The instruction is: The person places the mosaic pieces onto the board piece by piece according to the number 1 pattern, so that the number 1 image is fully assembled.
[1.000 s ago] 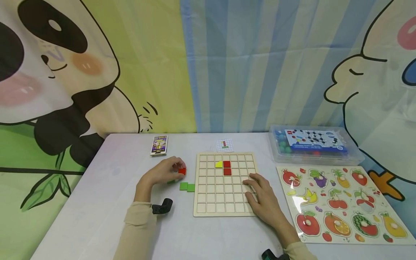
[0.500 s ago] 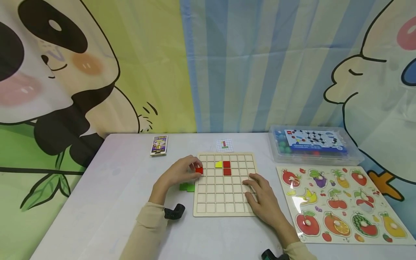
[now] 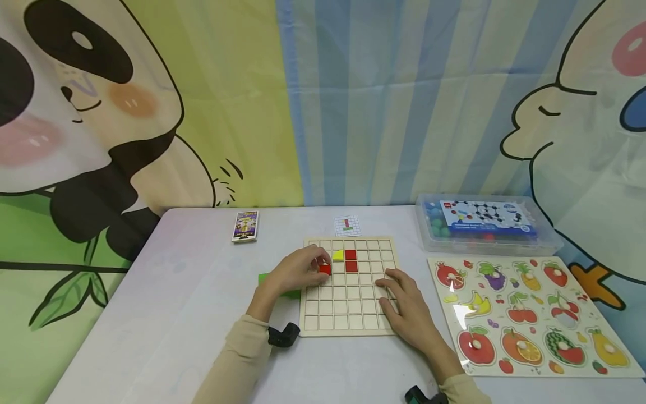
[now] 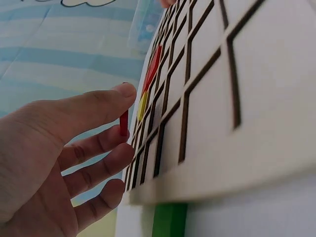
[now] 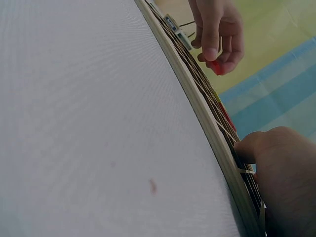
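Observation:
My left hand (image 3: 299, 268) pinches a red square tile (image 3: 325, 269) between thumb and fingertips, over the left part of the wooden grid board (image 3: 348, 324). In the left wrist view the red tile (image 4: 124, 122) stands edge-on under the thumb. A yellow tile (image 3: 338, 255) and two dark red tiles (image 3: 350, 266) lie in cells in the board's upper middle. My right hand (image 3: 409, 308) rests on the board's right edge with fingers spread. Green tiles (image 3: 263, 278) lie left of the board, partly hidden behind the left hand.
A small pattern card (image 3: 347, 225) lies behind the board, and a card box (image 3: 245, 226) stands farther left. At right are a clear plastic case (image 3: 489, 241) and a fruit puzzle board (image 3: 525, 342).
My left hand has carried the red tile rightward, from beside the green tiles to over the board's left cells. The right hand has stayed on the board's edge.

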The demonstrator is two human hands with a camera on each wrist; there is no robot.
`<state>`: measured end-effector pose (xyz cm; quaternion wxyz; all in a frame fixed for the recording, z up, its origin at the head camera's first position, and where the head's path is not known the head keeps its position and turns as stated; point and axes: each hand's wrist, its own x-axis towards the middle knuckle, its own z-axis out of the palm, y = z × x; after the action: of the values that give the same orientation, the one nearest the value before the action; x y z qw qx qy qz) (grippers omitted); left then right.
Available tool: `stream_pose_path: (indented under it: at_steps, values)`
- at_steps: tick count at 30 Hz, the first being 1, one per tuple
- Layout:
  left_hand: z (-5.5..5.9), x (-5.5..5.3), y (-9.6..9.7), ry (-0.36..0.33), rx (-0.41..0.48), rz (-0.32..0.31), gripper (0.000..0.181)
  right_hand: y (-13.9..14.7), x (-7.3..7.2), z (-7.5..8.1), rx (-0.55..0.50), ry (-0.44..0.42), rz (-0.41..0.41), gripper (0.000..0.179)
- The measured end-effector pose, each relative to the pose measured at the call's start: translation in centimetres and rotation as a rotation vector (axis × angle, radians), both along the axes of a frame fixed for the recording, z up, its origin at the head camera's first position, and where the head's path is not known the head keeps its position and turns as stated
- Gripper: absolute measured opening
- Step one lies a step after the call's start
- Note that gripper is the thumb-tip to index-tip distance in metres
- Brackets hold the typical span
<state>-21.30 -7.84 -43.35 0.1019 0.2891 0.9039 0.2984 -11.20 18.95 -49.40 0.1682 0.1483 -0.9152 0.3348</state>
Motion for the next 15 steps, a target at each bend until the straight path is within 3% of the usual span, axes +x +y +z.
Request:
stream_pose_path:
  at_steps: [4,15]
  values:
    - [-0.2,0.3,1.2,-0.001,-0.038,-0.001,0.023,0.0,0.0,0.0,0.0,-0.009,-0.002,0.034]
    - [-0.3,1.1,3.8,0.1,-0.108,-0.047,0.016,0.0,0.0,0.0,-0.002,-0.024,-0.005,0.033]
